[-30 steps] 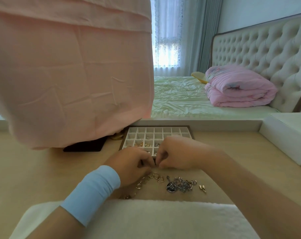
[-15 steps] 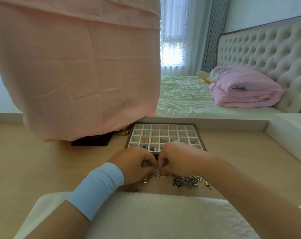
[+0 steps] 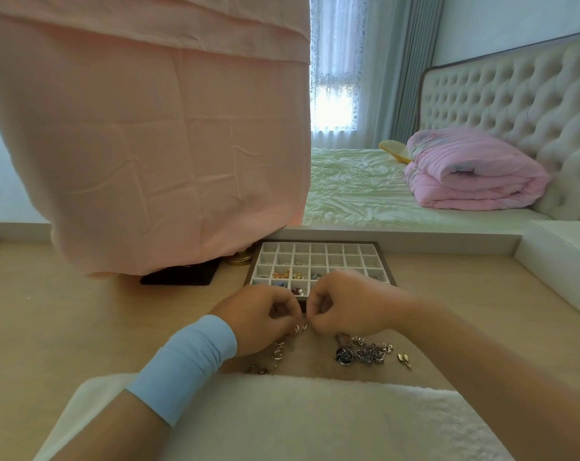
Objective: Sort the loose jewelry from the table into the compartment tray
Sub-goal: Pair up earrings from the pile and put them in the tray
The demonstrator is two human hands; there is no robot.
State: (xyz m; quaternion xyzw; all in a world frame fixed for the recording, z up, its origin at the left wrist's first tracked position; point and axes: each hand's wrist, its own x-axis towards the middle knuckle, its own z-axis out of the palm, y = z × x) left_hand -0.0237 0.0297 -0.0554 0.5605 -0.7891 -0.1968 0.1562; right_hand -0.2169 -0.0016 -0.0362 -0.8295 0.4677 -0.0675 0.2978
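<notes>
You pinch a ring chain (image 3: 300, 327) between your curled left hand (image 3: 258, 319) and right hand (image 3: 345, 304), just in front of the compartment tray (image 3: 318, 245). Several near tray cells hold pieces. A silver tangle (image 3: 361, 352) and a gold charm (image 3: 404, 358) lie unsorted before the tray, so you look partway through.

your left wrist wears a wide, smooth pale-blue band (image 3: 185, 364), a snug cuff at about seven o'clock, just below your left hand (image 3: 258, 322). your right forearm (image 3: 465, 361), at four o'clock, is unsleeved up to your right hand (image 3: 345, 304). whether the white fleecy fabric (image 3: 282, 420) at six o'clock is your clothing is unclear.
</notes>
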